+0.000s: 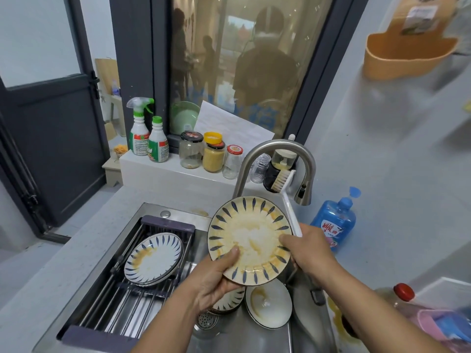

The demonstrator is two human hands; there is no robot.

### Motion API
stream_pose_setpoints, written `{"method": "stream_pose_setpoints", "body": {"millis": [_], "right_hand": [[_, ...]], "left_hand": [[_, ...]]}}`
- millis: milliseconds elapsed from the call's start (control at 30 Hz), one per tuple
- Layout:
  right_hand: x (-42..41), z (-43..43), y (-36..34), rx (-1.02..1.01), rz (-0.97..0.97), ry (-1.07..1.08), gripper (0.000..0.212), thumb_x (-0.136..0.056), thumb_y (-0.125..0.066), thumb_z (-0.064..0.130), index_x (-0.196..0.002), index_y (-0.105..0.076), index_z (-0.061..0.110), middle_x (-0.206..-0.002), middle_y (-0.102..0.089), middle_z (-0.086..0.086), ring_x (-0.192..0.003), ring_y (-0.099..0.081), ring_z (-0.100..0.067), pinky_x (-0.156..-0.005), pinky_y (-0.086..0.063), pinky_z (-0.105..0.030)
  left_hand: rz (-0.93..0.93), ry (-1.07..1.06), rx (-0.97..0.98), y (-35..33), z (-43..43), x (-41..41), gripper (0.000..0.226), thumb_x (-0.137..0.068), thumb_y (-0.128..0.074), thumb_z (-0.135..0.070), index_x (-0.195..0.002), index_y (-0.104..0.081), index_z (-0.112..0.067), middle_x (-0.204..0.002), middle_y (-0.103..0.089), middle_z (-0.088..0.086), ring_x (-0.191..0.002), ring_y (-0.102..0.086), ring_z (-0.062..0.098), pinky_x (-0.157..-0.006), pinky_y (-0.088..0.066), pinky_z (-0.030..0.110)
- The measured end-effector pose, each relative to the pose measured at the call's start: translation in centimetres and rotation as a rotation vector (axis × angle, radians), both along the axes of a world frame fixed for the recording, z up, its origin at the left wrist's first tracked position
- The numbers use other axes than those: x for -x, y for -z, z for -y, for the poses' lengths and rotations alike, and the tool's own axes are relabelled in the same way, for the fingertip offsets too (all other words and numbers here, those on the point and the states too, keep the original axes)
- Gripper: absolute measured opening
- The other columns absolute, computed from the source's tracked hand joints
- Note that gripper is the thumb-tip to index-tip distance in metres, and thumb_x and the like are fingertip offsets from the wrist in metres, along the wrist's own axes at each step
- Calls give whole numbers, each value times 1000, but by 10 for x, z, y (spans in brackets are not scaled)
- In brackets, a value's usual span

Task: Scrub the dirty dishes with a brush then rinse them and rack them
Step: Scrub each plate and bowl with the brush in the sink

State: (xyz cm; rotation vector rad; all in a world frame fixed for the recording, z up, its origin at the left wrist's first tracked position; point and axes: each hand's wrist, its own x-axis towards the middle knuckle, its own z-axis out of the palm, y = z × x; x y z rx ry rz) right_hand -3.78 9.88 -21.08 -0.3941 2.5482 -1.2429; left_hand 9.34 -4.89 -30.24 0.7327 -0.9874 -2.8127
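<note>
A: What's hard to make out?
B: The plate stack (230, 300) in the sink (242, 337), half under the left grip (214, 278); uncountable.
A: Counts?
B: One dirty plate (251, 240) above the sink, left grip pinching its rim, right grip (308, 250) clasping the other edge and one brush (285, 189). One smeared bowl (269, 305) in the sink; stacked plates (154, 258) on the rack (122, 309).

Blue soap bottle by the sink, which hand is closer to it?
Right. The right hand, gripping the brush at the right edge of the plate, is just left of the blue soap bottle; the left hand grips the plate's lower-left rim, farther away.
</note>
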Motion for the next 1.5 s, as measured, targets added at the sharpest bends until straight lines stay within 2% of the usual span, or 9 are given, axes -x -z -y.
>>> {"method": "stream_pose_setpoints", "body": {"millis": [200, 333, 467, 633, 733, 933, 1033, 1200, 1500], "right_hand": [[0, 0, -8, -142, -482, -110, 8, -95, -67, 29, -92, -67, 22, -73, -67, -3, -70, -64, -27, -63, -53, -41], [1, -4, 1, -233, -703, -202, 15, -91, -70, 21, -106, -72, 23, -78, -70, -5, -75, -65, -34, -65, -53, -44], [2, -10, 15, -72, -663, -255, 24, -86, -74, 12, -106, -75, 26, -80, -73, -1, -75, -67, -30, -66, -55, -47], [-7, -19, 21, 123, -602, -352, 47, -83, -77, -1, -112, -73, 36, -96, -75, 19, -90, -68, -1, -77, -52, -17], [-3, -31, 21, 98, -532, -439, 56, -82, -77, -3, -117, -68, 40, -116, -65, 36, -107, -61, 11, -89, -44, -5], [0, -58, 9, -361, -460, -533, 78, -92, -73, 30, -117, -28, 89, -128, -58, 34, -109, -59, 6, -90, -51, -21], [-10, -58, -14, -497, -467, -622, 48, -96, -40, 69, -132, -12, 84, -134, -53, 33, -120, -55, -1, -92, -49, -24], [-32, -38, -37, -741, -682, -816, 56, -89, 1, 71, -143, -12, 68, -122, -57, 16, -119, -55, -9, -89, -51, -36], [-1, -27, -75, -780, -570, -599, 34, -102, -26, 63, -134, -32, 72, -103, -65, 15, -85, -61, -10, -72, -55, -36]], "left_hand": [[182, -6, -46, -5, 17, 4, 18, -100, -55, -2, -116, -60, 3, -93, -75, 25, -83, -75, 38, -69, -65, 48], [137, -99, -587, -2, 14, -1, 39, -100, -39, -5, -127, -41, 23, -114, -56, 51, -123, -52, 60, -99, -49, 64], [43, -242, -814, -4, 13, 10, 61, -96, -68, -26, -134, -46, 16, -131, -52, 45, -125, -54, 55, -76, -49, 73], [59, -317, -715, -4, -1, 20, 50, -69, -70, 8, -118, -63, 11, -108, -67, 28, -99, -67, 35, -106, -51, 46], [-14, -260, -604, -5, -1, 14, 36, -78, -66, 4, -114, -63, 12, -111, -69, 33, -92, -71, 40, -90, -58, 53], [-115, -228, -269, 6, 9, 9, 60, -79, -69, 14, -136, -56, -2, -125, -67, 30, -113, -67, 46, -82, -60, 58], [-130, -229, 94, 17, 8, 4, 76, -66, -76, 11, -136, -56, -9, -123, -70, 24, -115, -67, 42, -93, -57, 55], [-8, -150, 548, 19, -9, 4, 67, -57, -77, -3, -121, -66, -18, -108, -78, 2, -104, -72, 21, -93, -59, 40], [13, -133, 632, 13, -9, -7, 65, -60, -82, -12, -121, -65, -26, -111, -75, 0, -106, -71, 19, -88, -61, 38]]}}
